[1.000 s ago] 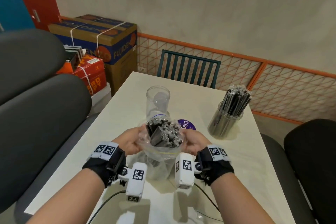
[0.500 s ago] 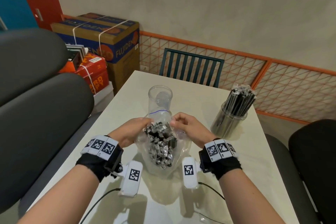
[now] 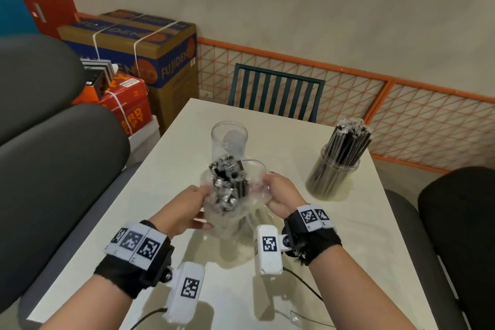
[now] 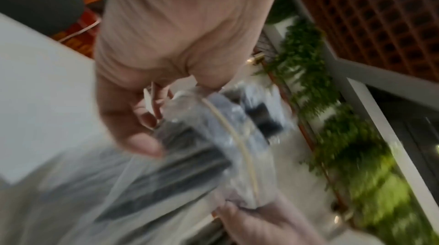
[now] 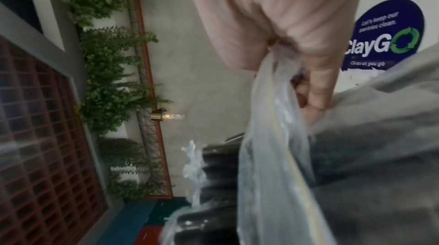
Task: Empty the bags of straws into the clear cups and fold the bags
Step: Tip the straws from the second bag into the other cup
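Observation:
A clear plastic bag (image 3: 251,195) full of black wrapped straws (image 3: 227,182) is held upright above the white table (image 3: 361,222). My left hand (image 3: 187,206) grips the bag's left side, and my right hand (image 3: 281,195) pinches its right rim. The straw tips stick out of the open mouth and lean toward an empty clear cup (image 3: 229,139) just behind. The left wrist view shows my fingers (image 4: 142,140) curled on the bag (image 4: 213,145). In the right wrist view my fingers (image 5: 318,87) pinch the bag's edge (image 5: 273,117).
A second clear cup (image 3: 334,171) packed with black straws stands at the right of the table. A green chair (image 3: 276,91) is at the far end, dark padded chairs on both sides. Cardboard boxes (image 3: 139,43) are stacked at the back left. A blue round sticker (image 5: 387,35) lies on the table.
Both hands have lifted the bag and pushed it forward toward the empty cup. The straws now stick farther out of the bag's mouth.

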